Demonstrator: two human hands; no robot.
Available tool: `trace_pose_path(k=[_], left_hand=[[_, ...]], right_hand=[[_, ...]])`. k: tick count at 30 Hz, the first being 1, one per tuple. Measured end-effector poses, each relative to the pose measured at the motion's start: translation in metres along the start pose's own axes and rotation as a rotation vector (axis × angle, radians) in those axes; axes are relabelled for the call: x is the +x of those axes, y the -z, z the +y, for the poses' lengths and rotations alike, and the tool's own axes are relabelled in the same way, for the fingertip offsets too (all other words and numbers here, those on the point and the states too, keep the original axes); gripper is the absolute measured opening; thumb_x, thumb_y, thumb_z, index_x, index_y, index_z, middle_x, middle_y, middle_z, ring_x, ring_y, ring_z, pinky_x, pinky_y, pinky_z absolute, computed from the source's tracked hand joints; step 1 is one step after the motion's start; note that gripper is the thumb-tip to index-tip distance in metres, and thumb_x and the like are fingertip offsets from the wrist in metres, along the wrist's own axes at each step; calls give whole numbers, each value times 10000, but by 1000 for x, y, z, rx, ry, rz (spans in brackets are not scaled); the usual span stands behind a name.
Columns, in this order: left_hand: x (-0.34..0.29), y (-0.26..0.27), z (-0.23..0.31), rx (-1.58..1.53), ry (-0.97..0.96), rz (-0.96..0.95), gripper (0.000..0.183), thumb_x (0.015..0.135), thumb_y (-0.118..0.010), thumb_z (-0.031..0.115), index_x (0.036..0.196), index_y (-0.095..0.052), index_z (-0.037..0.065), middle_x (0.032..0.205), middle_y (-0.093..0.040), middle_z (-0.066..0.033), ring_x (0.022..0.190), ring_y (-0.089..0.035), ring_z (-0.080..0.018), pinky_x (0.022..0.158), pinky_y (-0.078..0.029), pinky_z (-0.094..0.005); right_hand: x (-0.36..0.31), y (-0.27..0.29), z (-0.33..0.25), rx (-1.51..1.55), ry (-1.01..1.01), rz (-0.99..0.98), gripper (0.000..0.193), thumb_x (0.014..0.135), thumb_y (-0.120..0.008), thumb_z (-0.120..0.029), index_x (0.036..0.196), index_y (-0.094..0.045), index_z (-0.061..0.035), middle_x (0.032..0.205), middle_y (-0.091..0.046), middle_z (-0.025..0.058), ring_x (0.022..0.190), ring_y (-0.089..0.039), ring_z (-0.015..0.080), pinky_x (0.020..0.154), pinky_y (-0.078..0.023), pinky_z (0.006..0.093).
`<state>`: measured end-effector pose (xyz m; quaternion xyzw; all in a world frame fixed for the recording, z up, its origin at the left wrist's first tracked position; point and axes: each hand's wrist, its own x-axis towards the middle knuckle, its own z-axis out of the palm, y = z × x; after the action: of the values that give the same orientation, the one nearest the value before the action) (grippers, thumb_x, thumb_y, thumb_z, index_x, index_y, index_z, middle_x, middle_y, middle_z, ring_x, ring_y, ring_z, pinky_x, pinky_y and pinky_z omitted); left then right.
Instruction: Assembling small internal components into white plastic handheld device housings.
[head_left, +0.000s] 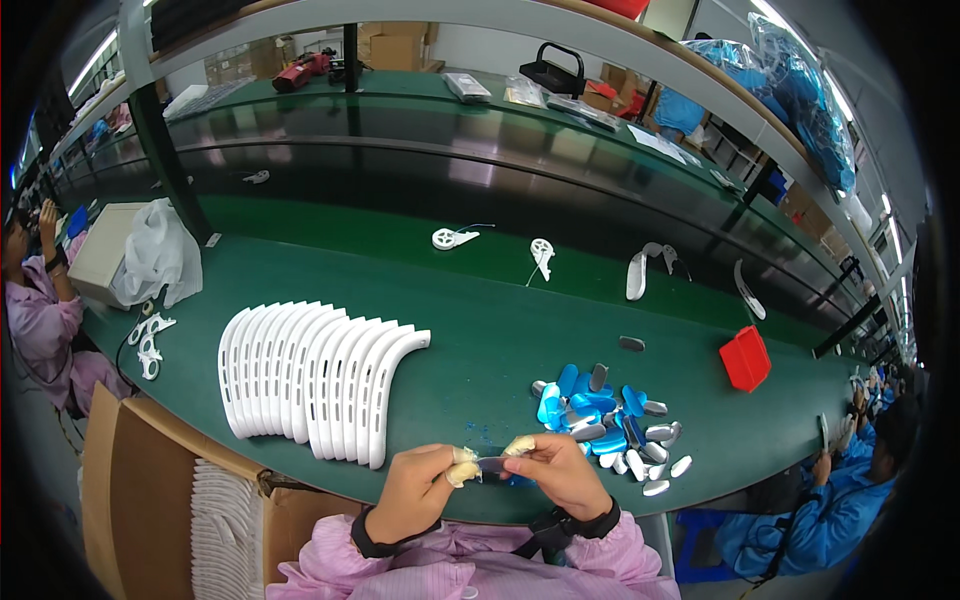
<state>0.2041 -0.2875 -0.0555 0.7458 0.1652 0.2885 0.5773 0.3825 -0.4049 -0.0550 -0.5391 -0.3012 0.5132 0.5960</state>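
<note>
My left hand point(412, 492) and my right hand point(562, 476) meet at the table's near edge, with yellowish covers on some fingertips. Between them both hands pinch a small dark grey oval plate point(491, 465); the fingers partly hide it. Just right of and beyond my right hand lies a loose pile of oval plates point(610, 437), some silver or grey, some with shiny blue film. Small blue scraps point(480, 432) are scattered beyond the held plate. To the left of my hands, a row of curved white plastic parts point(325, 375) stands close together.
A red bin point(745, 359) stands at right. Several white parts point(541, 258) lie along the back. An open cardboard box point(140, 490) of white parts is at lower left. Co-workers sit at left point(45, 320) and right point(815, 520). A shelf frame point(165, 160) rises beyond.
</note>
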Motion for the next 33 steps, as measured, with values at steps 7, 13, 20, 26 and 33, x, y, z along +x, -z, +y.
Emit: trace_pose_path(k=[7, 13, 20, 26, 33], left_hand=[[-5, 3, -12, -641, 15, -150, 151, 939, -412, 43, 991, -550, 12, 880, -648, -111, 764, -623, -169, 679, -488, -277], [9, 14, -1, 734, -90, 146, 356, 785, -579, 16, 1138, -534, 33, 1284, -434, -217, 1169, -425, -347, 930, -365, -393], [0, 15, -20, 1165, 107, 284, 545, 735, -610, 51, 1251, -462, -39, 1259, -413, -263, 1183, -362, -432, 910, -295, -527], [3, 3, -19, 965, 26, 115, 612, 675, -530, -96, 1274, -419, -47, 1158, -430, -282, 1040, -447, -427, 833, -373, -450], [6, 26, -36, 664, 65, 205, 729, 691, -376, -183, 1393, -241, -38, 1213, -377, -267, 1091, -442, -416, 926, -386, -406]], right_hand=[[2, 12, -9, 276, -114, -258, 98, 885, -561, -52, 933, -598, 25, 905, -618, 121, 792, -612, 191, 703, -529, 331], [1, 15, -14, 358, -96, -191, 232, 934, -503, -129, 1117, -522, 13, 981, -598, 119, 709, -538, 123, 631, -550, 292], [2, -1, -17, -111, 90, 185, 287, 827, -615, 31, 1102, -534, 49, 901, -607, 91, 734, -640, 143, 685, -542, 238], [6, -4, -9, -152, 207, 289, 324, 786, -647, 74, 1094, -548, 62, 927, -634, 114, 785, -656, 154, 719, -537, 228], [9, -13, -11, -104, 200, 207, 298, 830, -614, 38, 1123, -566, 54, 936, -634, 99, 783, -643, 134, 716, -532, 226]])
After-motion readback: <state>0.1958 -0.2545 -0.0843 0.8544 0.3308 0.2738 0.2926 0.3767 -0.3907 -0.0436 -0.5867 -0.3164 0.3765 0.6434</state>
